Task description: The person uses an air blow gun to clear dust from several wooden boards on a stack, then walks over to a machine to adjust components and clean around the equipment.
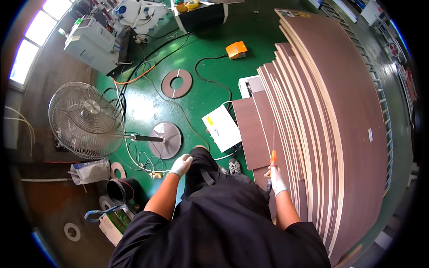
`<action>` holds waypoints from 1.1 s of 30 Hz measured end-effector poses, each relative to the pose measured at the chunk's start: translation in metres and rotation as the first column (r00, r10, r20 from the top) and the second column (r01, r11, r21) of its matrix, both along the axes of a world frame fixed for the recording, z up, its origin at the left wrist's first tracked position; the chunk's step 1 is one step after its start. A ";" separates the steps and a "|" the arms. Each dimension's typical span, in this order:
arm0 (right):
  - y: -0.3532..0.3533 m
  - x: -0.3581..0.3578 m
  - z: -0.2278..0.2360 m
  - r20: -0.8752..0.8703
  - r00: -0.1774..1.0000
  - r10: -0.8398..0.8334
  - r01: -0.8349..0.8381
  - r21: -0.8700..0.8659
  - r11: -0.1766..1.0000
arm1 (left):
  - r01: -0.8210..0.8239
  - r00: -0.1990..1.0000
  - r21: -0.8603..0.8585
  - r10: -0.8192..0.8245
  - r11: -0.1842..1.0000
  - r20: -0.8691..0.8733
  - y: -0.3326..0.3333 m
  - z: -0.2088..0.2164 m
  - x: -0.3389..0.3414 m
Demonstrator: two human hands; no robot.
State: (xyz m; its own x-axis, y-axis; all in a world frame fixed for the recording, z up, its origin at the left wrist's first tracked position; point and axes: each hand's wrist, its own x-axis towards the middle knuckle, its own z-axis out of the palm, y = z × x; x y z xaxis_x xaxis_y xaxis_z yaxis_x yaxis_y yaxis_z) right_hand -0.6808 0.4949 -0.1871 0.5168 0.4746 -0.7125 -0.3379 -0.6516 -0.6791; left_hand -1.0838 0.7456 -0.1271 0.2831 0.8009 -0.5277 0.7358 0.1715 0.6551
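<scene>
My right hand (pixel 277 179), in a white glove, is closed around the orange handle of a screwdriver (pixel 273 158). Its long thin shaft points away from me, over the brown boards (pixel 253 134) on my right. A small dark piece (pixel 269 186) shows beside that hand; what it is I cannot make out. My left hand (pixel 181 165), also white-gloved, hangs beside my left thigh with its fingers curled in, and nothing shows in it.
Stacked brown panels (pixel 353 111) rise along my right. Ahead sits a white box (pixel 221 128), with an orange foot pedal (pixel 236 50) farther off. A brown ring (pixel 177 83) and cables lie on the green floor. A standing fan (pixel 165 140) and black bucket (pixel 119 191) are leftward.
</scene>
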 end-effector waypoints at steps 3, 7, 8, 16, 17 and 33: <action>0.055 -0.002 0.006 0.038 0.999 0.009 -0.008 -0.006 1.000 | -0.130 0.991 0.028 0.130 0.991 0.024 0.032 -0.009 -0.030; 0.125 -0.026 0.033 -0.105 0.994 0.002 -0.013 -0.097 0.995 | 0.047 0.988 0.131 -0.026 0.990 -0.153 0.056 -0.050 -0.091; 0.144 -0.031 0.034 -0.121 0.993 0.006 -0.020 -0.113 0.993 | -0.070 0.983 -0.005 0.068 0.998 -0.171 0.066 -0.058 -0.100; 0.280 -0.084 0.037 -0.056 0.986 -0.160 0.143 -0.225 0.964 | 0.038 0.971 -0.350 -0.117 0.936 -0.210 0.292 -0.095 -0.096; 0.298 -0.086 0.045 -0.079 0.973 -0.218 0.199 -0.198 0.960 | 0.031 0.984 -0.160 -0.058 0.987 -0.166 0.338 -0.090 -0.080; 0.551 -0.026 0.030 -0.205 0.973 -0.111 0.087 -0.120 0.989 | 0.412 0.895 0.042 -0.413 0.910 0.169 0.671 -0.069 0.157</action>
State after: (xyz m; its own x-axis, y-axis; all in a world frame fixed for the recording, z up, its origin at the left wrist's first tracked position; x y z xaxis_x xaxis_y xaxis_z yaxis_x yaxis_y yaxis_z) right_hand -0.7063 1.0463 -0.1574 0.3905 0.3417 -0.8548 -0.5321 -0.6740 -0.5125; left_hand -0.9264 1.4167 -0.1956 0.6736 0.5953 -0.4380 0.6170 -0.1267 0.7767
